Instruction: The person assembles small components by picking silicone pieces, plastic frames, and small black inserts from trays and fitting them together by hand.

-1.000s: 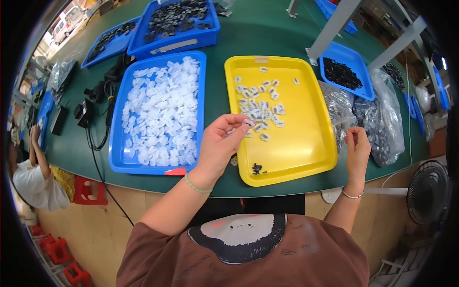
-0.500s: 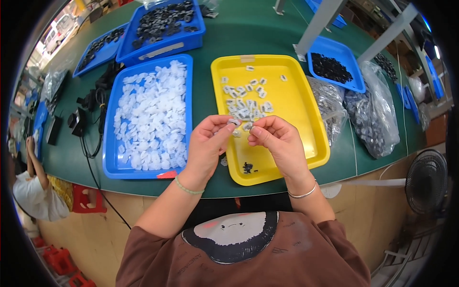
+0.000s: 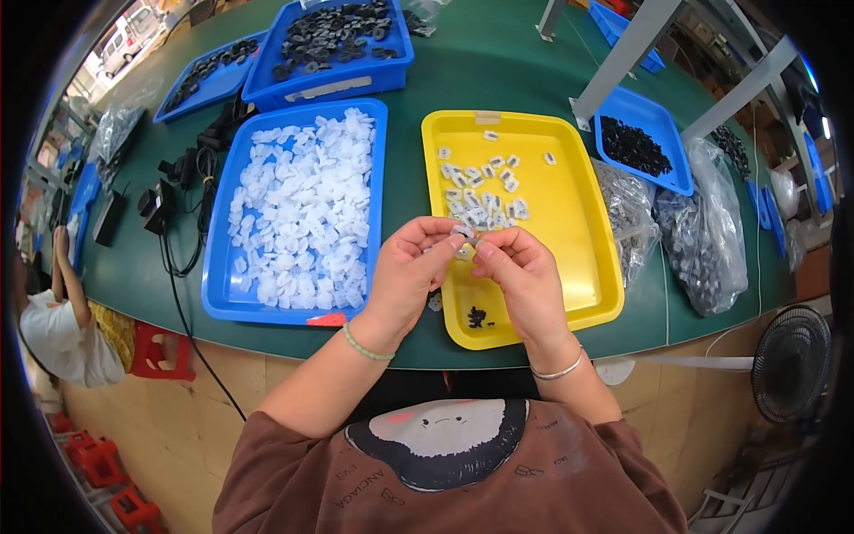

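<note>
My left hand (image 3: pixel 407 274) pinches a small grey-white plastic part (image 3: pixel 463 230) between thumb and fingertips, above the near left part of a yellow tray (image 3: pixel 578 311). Close beside it, my right hand (image 3: pixel 527 278) has its thumb and forefinger pressed together against the edge of that part. Whatever lies between the right fingertips is too small to make out. Several similar grey-white parts (image 3: pixel 480 212) lie loose in the tray beyond my hands. A little heap of tiny black pieces (image 3: pixel 477 317) sits near the tray's front edge.
Left of the yellow tray stands a blue tray (image 3: pixel 377 178) full of translucent white pieces. Behind it, a blue bin (image 3: pixel 356 85) holds black rings. At right are a blue tray (image 3: pixel 683 169) of black pieces, plastic bags (image 3: pixel 703 240) of parts and a metal post (image 3: pixel 623 67).
My hands have come together, the right fingertips now meeting the part in the left hand. The whole view has shifted slightly, so the trays appear farther right.
</note>
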`<action>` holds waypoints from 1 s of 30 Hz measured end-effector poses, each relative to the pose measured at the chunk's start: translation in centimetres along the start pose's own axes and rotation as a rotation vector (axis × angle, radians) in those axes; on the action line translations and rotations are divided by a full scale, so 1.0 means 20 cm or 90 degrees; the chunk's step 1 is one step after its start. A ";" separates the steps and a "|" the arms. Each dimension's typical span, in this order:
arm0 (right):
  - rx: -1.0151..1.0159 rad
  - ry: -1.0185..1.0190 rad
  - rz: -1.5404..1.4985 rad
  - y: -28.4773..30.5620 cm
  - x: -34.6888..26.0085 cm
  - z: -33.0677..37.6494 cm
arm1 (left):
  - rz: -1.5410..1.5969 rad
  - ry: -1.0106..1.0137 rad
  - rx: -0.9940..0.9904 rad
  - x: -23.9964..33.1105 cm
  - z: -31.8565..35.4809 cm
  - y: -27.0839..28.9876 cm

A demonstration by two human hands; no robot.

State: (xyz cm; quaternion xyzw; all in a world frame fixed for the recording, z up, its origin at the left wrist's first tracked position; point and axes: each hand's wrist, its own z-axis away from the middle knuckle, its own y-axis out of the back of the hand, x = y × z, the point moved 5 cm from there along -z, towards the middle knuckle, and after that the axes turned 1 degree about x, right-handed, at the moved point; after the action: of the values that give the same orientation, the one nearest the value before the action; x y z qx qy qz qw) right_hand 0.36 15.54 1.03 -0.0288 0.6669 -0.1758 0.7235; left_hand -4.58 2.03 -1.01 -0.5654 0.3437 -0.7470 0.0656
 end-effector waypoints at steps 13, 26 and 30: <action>0.000 0.083 0.092 -0.03 -0.07 0.02 | 0.007 -0.005 0.025 0.01 0.00 0.00; 0.061 0.173 0.183 -0.02 -0.07 0.03 | -0.062 0.019 0.002 0.01 0.01 -0.02; 0.095 0.226 0.256 -0.02 -0.09 0.04 | -0.113 -0.006 0.005 0.02 0.01 -0.04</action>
State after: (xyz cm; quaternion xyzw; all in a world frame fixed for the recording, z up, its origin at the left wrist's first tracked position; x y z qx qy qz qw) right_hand 0.99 15.56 3.02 0.1887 0.7609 -0.0793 0.6157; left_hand -4.25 2.28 -0.20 -0.5967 0.2888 -0.7487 0.0033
